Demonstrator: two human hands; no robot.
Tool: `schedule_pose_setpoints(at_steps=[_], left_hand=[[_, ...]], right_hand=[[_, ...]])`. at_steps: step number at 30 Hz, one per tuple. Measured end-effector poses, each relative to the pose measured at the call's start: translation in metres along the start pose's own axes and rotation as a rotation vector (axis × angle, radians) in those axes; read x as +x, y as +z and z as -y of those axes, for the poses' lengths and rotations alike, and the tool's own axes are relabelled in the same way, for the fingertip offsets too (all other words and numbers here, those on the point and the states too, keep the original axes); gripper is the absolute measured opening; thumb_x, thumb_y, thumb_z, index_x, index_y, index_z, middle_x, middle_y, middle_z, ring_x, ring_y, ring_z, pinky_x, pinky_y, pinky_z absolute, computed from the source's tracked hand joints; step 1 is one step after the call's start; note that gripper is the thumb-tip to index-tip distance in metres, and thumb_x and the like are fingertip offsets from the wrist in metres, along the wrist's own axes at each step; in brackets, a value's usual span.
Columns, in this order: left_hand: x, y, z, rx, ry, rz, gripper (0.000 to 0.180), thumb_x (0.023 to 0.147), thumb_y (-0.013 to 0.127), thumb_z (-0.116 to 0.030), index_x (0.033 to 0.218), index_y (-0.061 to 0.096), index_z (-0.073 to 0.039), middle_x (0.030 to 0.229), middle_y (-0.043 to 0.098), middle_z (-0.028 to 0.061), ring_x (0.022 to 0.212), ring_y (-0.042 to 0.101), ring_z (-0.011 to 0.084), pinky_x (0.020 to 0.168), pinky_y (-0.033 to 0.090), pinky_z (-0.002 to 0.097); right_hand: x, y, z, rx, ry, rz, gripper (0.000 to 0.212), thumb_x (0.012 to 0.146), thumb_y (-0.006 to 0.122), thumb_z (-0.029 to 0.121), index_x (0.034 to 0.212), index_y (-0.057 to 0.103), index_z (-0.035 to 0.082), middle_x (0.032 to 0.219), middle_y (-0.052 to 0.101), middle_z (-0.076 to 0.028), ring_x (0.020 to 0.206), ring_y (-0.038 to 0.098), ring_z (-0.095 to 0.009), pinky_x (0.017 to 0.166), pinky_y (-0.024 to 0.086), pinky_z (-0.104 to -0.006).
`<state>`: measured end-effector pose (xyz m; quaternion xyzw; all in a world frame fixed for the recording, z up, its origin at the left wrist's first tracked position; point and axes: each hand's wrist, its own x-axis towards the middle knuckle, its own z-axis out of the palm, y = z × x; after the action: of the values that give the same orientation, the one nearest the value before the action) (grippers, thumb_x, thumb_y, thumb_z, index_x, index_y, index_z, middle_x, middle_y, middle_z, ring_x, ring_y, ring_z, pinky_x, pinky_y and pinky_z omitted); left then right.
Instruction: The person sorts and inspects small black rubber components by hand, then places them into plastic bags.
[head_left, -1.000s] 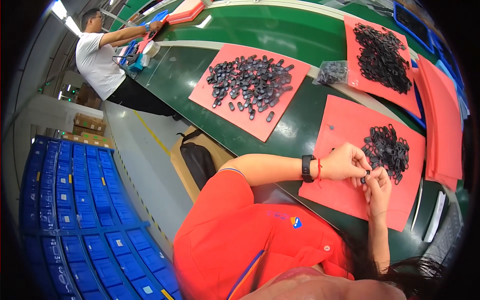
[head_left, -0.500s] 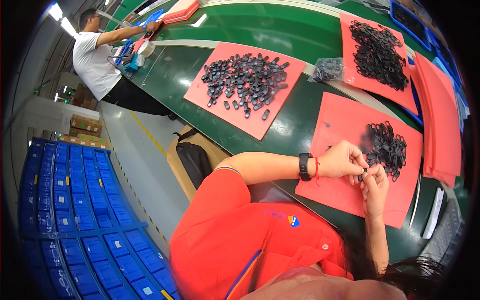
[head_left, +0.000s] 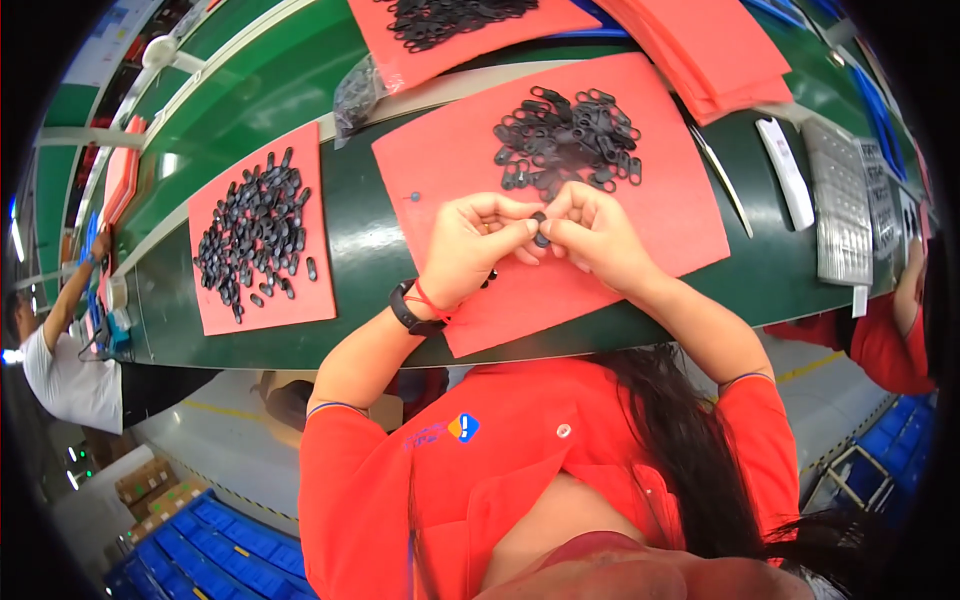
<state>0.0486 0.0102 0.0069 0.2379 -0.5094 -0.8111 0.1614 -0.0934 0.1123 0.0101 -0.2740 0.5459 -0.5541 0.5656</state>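
Observation:
Over a pink foam mat [head_left: 650, 225], my left hand [head_left: 470, 245] pinches one end of a small black oval part [head_left: 541, 231] between thumb and fingers. My right hand [head_left: 600, 240] grips the same part from the other side, fingertips nearly meeting. Just beyond my hands lies a heap of flat black loop-shaped parts [head_left: 570, 135]. A small dark round piece [head_left: 415, 197] sits alone toward the mat's left side. Beside my left wrist, other small black bits are partly hidden by the hand.
Left stands another pink mat [head_left: 265, 315] covered with assembled-looking black oval parts [head_left: 255, 235]. Farther back are a mat with more black loops [head_left: 460, 20], a clear bag [head_left: 357, 100] and stacked pink sheets [head_left: 700, 50]. Tweezers [head_left: 722, 180] and a white bar [head_left: 785, 175] lie right. Co-workers are at both sides.
My view has swung to the right, bringing the mat and hands toward the middle. Both hands still hold the small black part together.

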Motion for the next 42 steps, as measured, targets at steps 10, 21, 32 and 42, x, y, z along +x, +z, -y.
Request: schedule_pose_setpoints(at_steps=[10, 21, 32, 42], left_hand=[[-0.0023, 0.0030, -0.0013, 0.022, -0.008, -0.007, 0.014, 0.081, 0.056, 0.002, 0.094, 0.057, 0.007, 0.084, 0.063, 0.0133, 0.069, 0.064, 0.0178, 0.060, 0.054, 0.0258], [-0.0020, 0.0025, -0.0025, 0.024, 0.023, -0.005, 0.015, 0.081, 0.055, 0.002, 0.096, 0.059, 0.006, 0.082, 0.063, 0.0136, 0.069, 0.064, 0.0170, 0.061, 0.054, 0.0247], [-0.0038, 0.0044, -0.0012, 0.047, 0.001, -0.005, 0.014, 0.081, 0.055, 0.003, 0.095, 0.057, 0.007, 0.085, 0.063, 0.0131, 0.071, 0.064, 0.0165, 0.061, 0.054, 0.0254], [-0.0041, 0.0084, 0.0026, 0.020, 0.022, -0.024, 0.014, 0.082, 0.055, 0.003, 0.095, 0.058, 0.006, 0.086, 0.063, 0.0117, 0.071, 0.063, 0.0153, 0.061, 0.054, 0.0248]], right_hand=[[-0.0022, -0.0027, -0.0043, -0.003, -0.046, 0.057, 0.012, 0.082, 0.057, 0.013, 0.081, 0.047, 0.006, 0.071, 0.059, -0.002, 0.055, 0.048, -0.002, 0.040, 0.030, -0.0153], [0.0004, -0.0018, -0.0069, -0.012, -0.085, 0.058, 0.012, 0.082, 0.057, 0.014, 0.082, 0.048, 0.007, 0.071, 0.059, -0.001, 0.056, 0.049, -0.002, 0.042, 0.032, -0.0150], [-0.0008, -0.0024, -0.0037, -0.034, -0.054, 0.045, 0.013, 0.079, 0.058, 0.013, 0.077, 0.047, 0.008, 0.069, 0.058, -0.001, 0.053, 0.048, -0.002, 0.040, 0.031, -0.0152], [-0.0012, -0.0029, -0.0016, -0.017, -0.051, 0.051, 0.012, 0.079, 0.056, 0.012, 0.076, 0.046, 0.008, 0.068, 0.056, 0.000, 0.052, 0.047, -0.002, 0.040, 0.031, -0.0154]])
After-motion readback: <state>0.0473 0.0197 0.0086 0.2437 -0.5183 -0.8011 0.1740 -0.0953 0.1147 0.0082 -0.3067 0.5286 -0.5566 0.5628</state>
